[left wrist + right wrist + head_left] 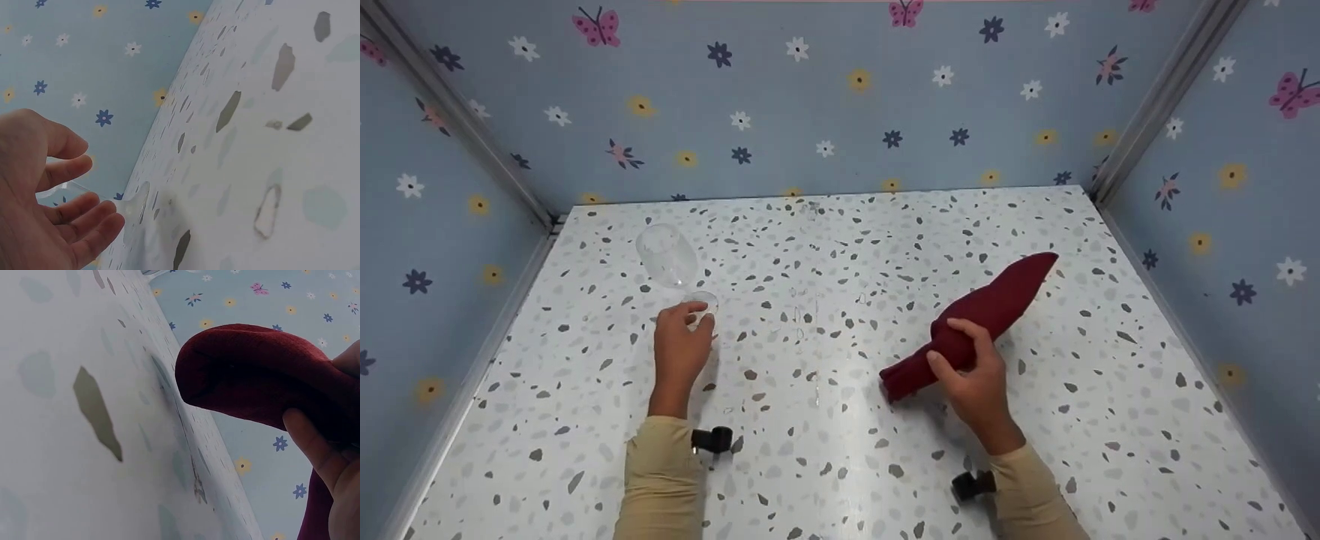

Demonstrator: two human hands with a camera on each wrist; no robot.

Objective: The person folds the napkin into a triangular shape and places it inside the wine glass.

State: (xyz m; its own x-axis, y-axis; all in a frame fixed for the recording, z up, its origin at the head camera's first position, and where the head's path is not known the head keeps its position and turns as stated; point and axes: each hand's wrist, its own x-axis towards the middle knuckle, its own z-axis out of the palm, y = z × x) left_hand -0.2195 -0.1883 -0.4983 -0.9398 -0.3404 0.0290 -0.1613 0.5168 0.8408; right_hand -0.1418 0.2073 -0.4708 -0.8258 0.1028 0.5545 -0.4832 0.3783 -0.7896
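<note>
Cloth [1006, 296] is lying between the right hand's [979, 382] pinching fingers. Left hand [681, 346] fingers are curving apart by a glass [669, 259].

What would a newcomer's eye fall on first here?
Probably the dark red cloth gripped in the right hand, on the right side of the speckled table. After that, the blue flowered wall behind. The clear glass at left, with the left hand at its near side, is easier to miss.

Wrinkled tan sleeves [664, 480], a stubby black camera [718, 439] at each wrist
</note>
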